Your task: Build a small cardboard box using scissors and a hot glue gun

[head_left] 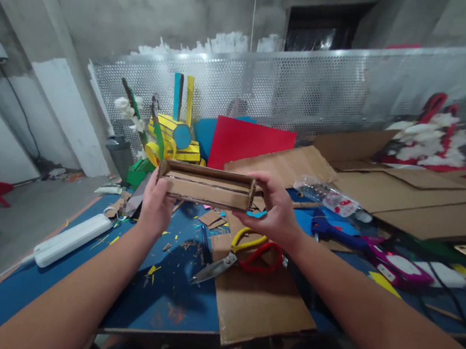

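Note:
A small shallow cardboard box (208,194), long and narrow with its hollow side toward me, is held up above the blue table. My left hand (158,201) grips its left end, thumb on the front. Around the right end close the fingers and thumb of my right hand (274,207). Below the box lie scissors (226,264) with one yellow and one red handle, partly on a flat cardboard piece (258,301). A blue pen-like thing (205,244) is beside the blades.
Paper scraps litter the blue table (170,299). At left is a white power strip (74,238); at right, a purple and blue glue gun (394,266) and a plastic bottle (334,198). Behind stand a yellow paper model (177,137), red sheet (250,145) and cardboard sheets (422,197).

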Tool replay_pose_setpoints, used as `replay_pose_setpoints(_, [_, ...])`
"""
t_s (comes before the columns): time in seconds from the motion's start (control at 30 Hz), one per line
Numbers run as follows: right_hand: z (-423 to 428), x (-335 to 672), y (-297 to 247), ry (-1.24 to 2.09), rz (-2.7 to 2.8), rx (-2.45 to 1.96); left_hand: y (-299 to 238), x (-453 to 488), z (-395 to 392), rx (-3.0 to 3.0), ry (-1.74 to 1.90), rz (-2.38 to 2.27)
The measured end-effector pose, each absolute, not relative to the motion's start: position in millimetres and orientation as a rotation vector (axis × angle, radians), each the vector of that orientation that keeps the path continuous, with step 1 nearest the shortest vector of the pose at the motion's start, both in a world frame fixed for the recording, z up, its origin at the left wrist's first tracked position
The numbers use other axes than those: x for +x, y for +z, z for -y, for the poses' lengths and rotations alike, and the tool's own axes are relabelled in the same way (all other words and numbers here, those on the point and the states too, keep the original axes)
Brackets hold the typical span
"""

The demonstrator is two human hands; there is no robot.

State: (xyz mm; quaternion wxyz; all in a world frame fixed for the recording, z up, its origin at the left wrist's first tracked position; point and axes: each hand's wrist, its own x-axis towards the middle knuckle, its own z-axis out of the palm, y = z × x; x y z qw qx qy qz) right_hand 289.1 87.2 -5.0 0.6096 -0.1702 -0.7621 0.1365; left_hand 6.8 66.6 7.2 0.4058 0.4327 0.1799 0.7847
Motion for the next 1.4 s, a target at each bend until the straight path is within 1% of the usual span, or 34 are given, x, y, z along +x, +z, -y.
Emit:
replay_pose_setpoints(0.13, [-104,298,-6,0.542,1.827,-0.369,20,-9,-51,1.356,1.962,-0.480])
replay_pose_setpoints(0.23, [-112,305,-4,0.604,1.866,-0.307,28,-13,-39,1.566,1.927,-0.548])
replay_pose_setpoints(0.33, [-116,308,-6,0.477,1.935,-0.361,33,-13,-30,1.788,1.969,-0.664])
replay_pose_setpoints(0.4, [-117,308,-10,0.374,1.973,-0.421,34,-13,-26,2.042,1.980,-0.749])
replay_pose_setpoints(0.53, [-118,302,-18,0.265,2.009,-0.458,28,-13,-29,2.529,1.991,-0.710])
replay_pose_setpoints(0.63, [-116,294,-25,0.252,2.053,-0.425,19,-7,-32,2.516,2.022,-0.612])
replay_pose_setpoints(0.77, [-113,284,-34,0.289,2.111,-0.424,13,6,-32,2.370,1.910,-0.479])
replay_pose_setpoints(0.9, [-114,279,-40,0.298,2.111,-0.415,16,14,-29,2.388,1.894,-0.329])
replay_pose_setpoints(1.4, [-112,277,-38,0.330,2.174,-0.401,19,22,-19,2.466,1.907,-0.406])
